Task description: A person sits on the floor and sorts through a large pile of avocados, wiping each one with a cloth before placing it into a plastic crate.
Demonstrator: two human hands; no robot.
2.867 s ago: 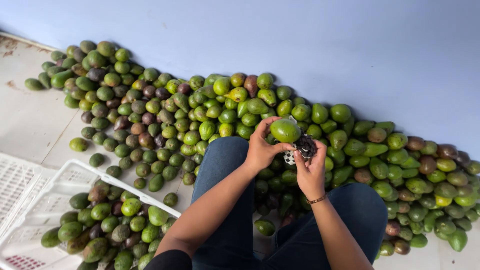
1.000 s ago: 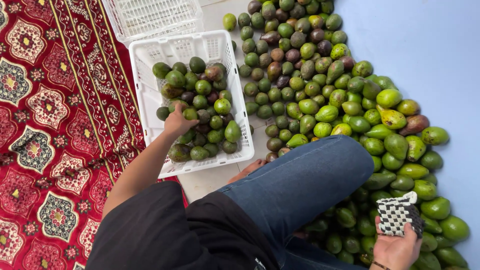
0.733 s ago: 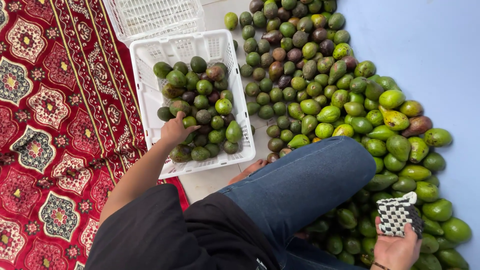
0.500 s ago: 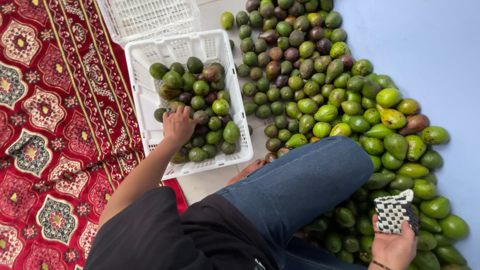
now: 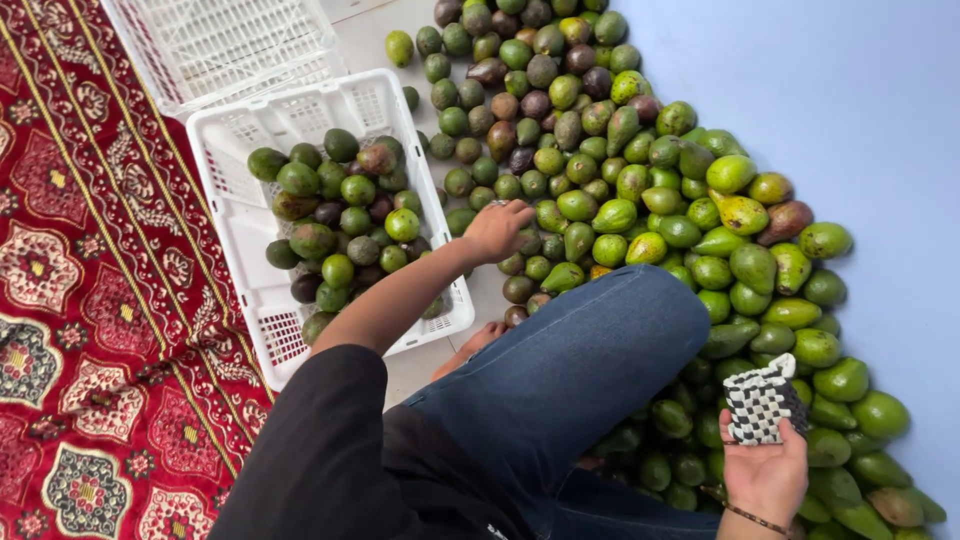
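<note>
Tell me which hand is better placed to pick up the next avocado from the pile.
Probably the left hand: it is free and over the avocado pile. The right hand already holds a black-and-white checkered cloth.

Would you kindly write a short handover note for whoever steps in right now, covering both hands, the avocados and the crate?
Left hand: out over the avocado pile beside the crate, fingers curled down onto the fruit; whether it grips one cannot be told.
Right hand: palm up by the knee, holding a black-and-white checkered cloth.
White crate: on the floor by the red carpet, partly filled with avocados. A second white crate lies behind it.
Done: part of the fruit sits in the crate.
Left: most of the pile remains on the floor along the blue wall.
</note>
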